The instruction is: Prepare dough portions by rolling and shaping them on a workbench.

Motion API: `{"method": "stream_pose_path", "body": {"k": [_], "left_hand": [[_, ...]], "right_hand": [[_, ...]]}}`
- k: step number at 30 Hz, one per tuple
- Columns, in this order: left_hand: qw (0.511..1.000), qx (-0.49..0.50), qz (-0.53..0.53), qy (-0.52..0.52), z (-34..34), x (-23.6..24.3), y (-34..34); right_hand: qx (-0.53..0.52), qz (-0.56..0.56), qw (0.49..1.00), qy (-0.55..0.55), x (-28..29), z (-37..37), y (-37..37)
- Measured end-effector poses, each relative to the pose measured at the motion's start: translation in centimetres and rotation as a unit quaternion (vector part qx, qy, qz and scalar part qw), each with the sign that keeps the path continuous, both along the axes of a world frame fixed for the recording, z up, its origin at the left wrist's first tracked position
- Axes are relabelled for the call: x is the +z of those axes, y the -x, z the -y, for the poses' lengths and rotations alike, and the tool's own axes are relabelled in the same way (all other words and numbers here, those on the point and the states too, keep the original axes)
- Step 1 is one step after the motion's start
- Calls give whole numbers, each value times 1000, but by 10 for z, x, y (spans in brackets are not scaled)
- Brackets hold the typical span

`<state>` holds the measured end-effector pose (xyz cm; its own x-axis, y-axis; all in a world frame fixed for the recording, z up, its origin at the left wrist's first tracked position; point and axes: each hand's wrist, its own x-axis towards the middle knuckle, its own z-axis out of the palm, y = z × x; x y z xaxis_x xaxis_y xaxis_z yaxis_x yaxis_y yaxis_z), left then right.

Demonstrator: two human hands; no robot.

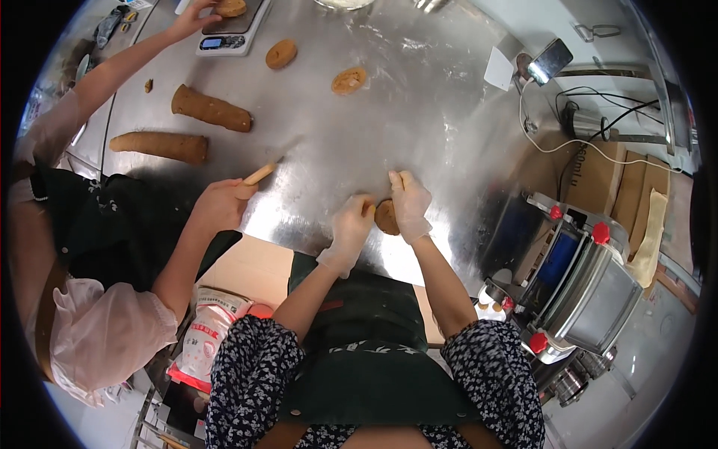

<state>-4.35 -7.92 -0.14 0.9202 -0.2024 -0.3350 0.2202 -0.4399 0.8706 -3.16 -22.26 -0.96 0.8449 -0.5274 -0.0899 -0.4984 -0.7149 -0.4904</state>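
Observation:
Both my hands wear thin clear gloves and are low over the front of the steel table. My left hand (350, 230) is closed, fingertips pressed together; whatever they pinch, if anything, is too small to name. Beside it, my right hand (410, 203) is curled closed too, and its grip is hidden. Between the two, a round brown dough piece (386, 218) shows, partly covered by my right hand. Two more dough slices, one (348, 80) ahead of me and another (281, 54) farther left, lie flat on the table.
At left a co-worker's hand (223, 203) holds a wooden-handled knife (259, 174); their other hand (193, 20) touches dough on a scale (224, 45). Two dough logs (212, 109) (159, 146) lie nearby. A rolling machine (580, 280) and a phone (551, 61) stand at right.

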Motion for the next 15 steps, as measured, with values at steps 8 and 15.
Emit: {"method": "stream_pose_path", "body": {"k": [8, 15], "left_hand": [[953, -238, 103, -157, 44, 9, -21], [880, -282, 381, -4, 21, 4, 9]], "right_hand": [[-132, -70, 934, -326, 25, 21, 0], [12, 106, 982, 155, -7, 9, 38]]}}
